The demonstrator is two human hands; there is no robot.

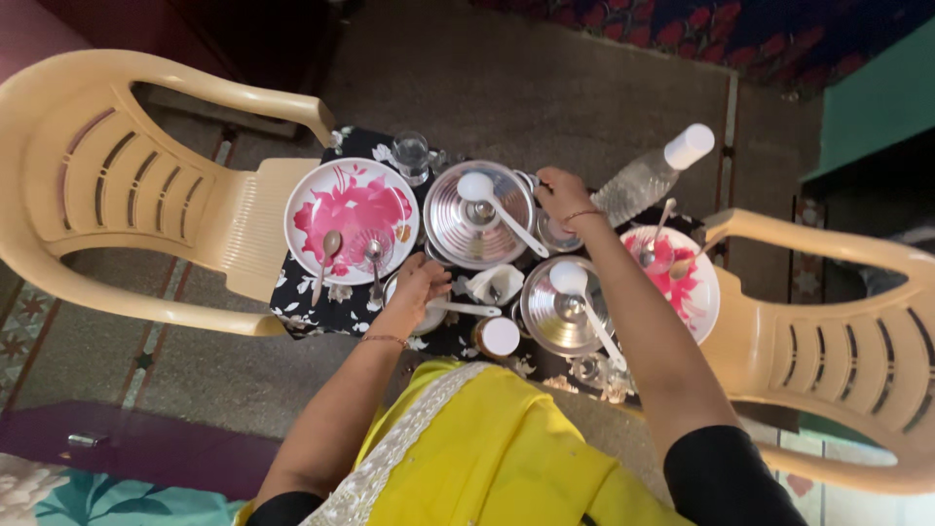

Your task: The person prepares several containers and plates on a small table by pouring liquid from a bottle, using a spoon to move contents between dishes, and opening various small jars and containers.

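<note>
Yellow cloth (487,458) hangs nearest us, and from it our arms reach over the small table (336,307), covered in black flowered fabric and set between two cream plastic chairs (146,195). Our left hand (417,287) curls down over a small steel bowl (429,314) at the near edge, fingers narrowed on its rim, a white spoon (466,309) lying across it. Our right hand (560,195) closes around a small steel cup (557,234) toward the far edge, just beside the larger lidded pot (477,229). Each lid carries a white ladle (497,205), seemingly parked there for serving. Pink-flowered plates (351,219) with spoons sit at both side edges.
</note>
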